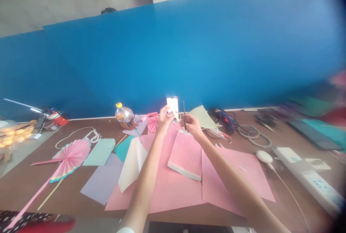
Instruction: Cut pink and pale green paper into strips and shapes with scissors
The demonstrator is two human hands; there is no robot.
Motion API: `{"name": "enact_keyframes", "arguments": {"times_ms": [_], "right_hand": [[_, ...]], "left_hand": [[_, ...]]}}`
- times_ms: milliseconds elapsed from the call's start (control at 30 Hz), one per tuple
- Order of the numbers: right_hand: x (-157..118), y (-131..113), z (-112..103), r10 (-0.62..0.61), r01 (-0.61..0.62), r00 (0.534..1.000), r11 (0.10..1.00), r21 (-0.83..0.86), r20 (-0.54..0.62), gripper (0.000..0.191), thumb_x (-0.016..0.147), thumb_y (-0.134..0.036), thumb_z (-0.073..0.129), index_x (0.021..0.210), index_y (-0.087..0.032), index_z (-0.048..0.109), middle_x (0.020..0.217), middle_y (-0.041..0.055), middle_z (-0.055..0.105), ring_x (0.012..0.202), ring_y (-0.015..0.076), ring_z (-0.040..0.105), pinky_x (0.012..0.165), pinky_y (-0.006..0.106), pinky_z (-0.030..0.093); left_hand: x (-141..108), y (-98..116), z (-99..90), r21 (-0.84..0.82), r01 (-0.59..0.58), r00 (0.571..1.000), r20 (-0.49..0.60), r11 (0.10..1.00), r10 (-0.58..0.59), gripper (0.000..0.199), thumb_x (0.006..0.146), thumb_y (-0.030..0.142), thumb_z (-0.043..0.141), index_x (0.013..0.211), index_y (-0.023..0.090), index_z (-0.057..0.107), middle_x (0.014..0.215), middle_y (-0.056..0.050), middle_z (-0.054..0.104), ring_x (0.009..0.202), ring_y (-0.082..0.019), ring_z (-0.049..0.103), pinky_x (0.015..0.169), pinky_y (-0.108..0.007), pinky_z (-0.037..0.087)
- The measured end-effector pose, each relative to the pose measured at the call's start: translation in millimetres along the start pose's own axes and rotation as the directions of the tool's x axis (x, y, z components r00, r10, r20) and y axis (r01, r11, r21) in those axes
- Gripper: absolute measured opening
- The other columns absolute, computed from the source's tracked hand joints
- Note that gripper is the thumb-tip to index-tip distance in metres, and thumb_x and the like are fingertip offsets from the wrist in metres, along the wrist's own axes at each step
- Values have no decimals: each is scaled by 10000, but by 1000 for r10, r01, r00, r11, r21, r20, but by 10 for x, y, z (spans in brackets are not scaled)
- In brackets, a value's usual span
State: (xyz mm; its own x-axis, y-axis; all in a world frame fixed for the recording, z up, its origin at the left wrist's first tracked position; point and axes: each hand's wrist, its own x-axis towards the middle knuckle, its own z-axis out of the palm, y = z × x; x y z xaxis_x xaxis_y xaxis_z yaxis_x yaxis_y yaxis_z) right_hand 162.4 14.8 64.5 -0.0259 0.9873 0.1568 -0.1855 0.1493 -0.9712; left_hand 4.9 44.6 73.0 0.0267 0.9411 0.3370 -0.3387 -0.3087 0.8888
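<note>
My left hand [164,119], fingers pinched, holds a small pale yellow strip of paper [176,114] before me. Close beside it, my right hand [193,124] is closed around a thin dark upright tool [185,114]; blur hides its exact kind. Below both hands lies a folded pink paper piece [186,155] with a pale blue edge, on top of large pink sheets [173,193]. A phone with a lit screen [173,104] stands just behind the hands.
To the left lie a pleated pink paper fan [72,155], loose coloured sheets [102,179] and a plastic bottle [125,116] with a yellow cap. On the right are a glue gun [225,120], a coiled cable [254,135] and a white power strip [308,179]. A blue wall panel [173,56] rises behind the table.
</note>
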Motion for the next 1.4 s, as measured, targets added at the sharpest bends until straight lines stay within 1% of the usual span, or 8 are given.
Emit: {"name": "enact_keyframes", "arguments": {"times_ms": [233,367,467,700,800,933,1100,1400], "right_hand": [[3,15,9,-49,49,999,999,2,11,424,586,-301,729,963,-161,592,687,9,637,542,124,520,466,242,371],[13,22,-16,-37,36,999,999,-33,-19,421,607,-319,714,980,-160,603,720,20,647,523,113,500,450,237,366],[18,28,-31,-26,24,999,999,-40,-37,420,608,-305,705,990,-160,608,750,32,659,536,114,506,445,230,365],[-1,-12,-31,-24,22,999,997,-69,-38,429,612,-336,720,993,-171,611,756,32,668,521,112,503,439,233,370],[-7,-20,-21,-18,16,999,998,-61,-26,451,602,-366,748,985,-171,613,783,41,677,525,112,509,441,233,372],[-7,-12,-14,-34,34,999,998,-46,-8,471,600,-380,763,992,-169,610,771,43,675,538,121,525,439,232,370],[-15,-45,-10,-17,17,1000,999,-43,-8,472,597,-388,763,985,-174,599,768,42,671,570,143,558,432,231,367],[-9,-38,-1,-31,31,1000,999,-26,-6,474,595,-357,760,1000,-173,595,744,23,646,554,127,532,429,225,359]], "left_hand": [[7,-48,9,39,74,997,9,996,-75,418,708,289,755,1034,177,520,1229,-129,617,1005,-174,633,863,-307,492],[-3,-74,-3,189,91,996,-37,978,-85,339,717,357,739,937,172,560,985,-50,650,801,-119,634,728,-242,496],[-14,-76,-28,250,154,988,-8,956,-157,329,742,437,704,889,172,576,830,-21,633,675,-104,612,628,-226,482],[-37,-29,-42,222,292,926,176,930,-333,371,722,415,740,958,160,613,951,-76,679,817,-171,680,767,-314,527],[-30,-19,-25,189,235,941,200,953,-272,380,704,341,766,1006,153,630,1020,-97,685,870,-171,666,804,-318,518],[-22,15,3,223,167,961,179,960,-209,395,678,274,777,1038,149,671,1147,-121,659,894,-179,651,758,-288,514],[-33,87,16,252,130,966,187,959,-180,498,690,270,764,1163,157,656,946,-92,706,752,-152,636,708,-274,510],[-50,90,36,259,61,987,126,964,-97,666,699,256,758,1325,202,536,861,-58,668,818,-155,624,721,-259,522]]}}
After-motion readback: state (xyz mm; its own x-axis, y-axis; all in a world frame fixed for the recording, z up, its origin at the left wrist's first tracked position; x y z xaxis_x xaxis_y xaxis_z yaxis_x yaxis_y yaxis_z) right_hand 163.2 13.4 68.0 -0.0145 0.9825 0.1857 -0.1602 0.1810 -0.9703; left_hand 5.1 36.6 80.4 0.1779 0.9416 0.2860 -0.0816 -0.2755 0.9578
